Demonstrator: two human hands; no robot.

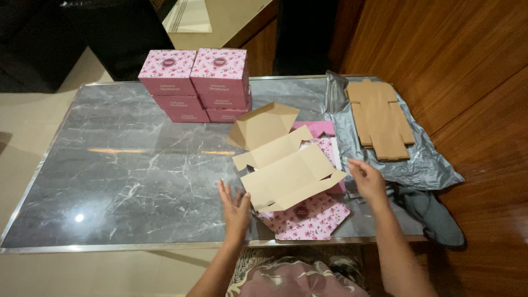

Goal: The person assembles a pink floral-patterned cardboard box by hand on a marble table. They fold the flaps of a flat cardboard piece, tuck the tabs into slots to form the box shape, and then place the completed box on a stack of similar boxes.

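Grip: both hands are spread open with nothing clasped; the left hand point(235, 207) stands palm-in against the near-left edge of the half-folded box point(289, 168), and the right hand point(367, 180) hovers fingers apart just off its right flap, so the two bracket the cardboard from either side.
Worktop: grey marble slab point(121, 165) with a metal rim, bare across its left half, which leaves the folding space directly before the person.
Plastic sheet: a grey wrapper point(423, 165) lies opened out at the right end, serving as a bed for the stock.
Finished stack: pink flowered boxes point(195, 85), closed and piled in two columns at the far edge, well apart from the hands and out of the folding space.
Flat blanks: brown unfolded cartons point(382, 118) rest in a neat pile on the plastic sheet, near the right hand's side.
Half-folded box: sits near the front edge between the hands, brown inside facing up, flaps raised, its pink printed outer face lying on the slab toward the person.
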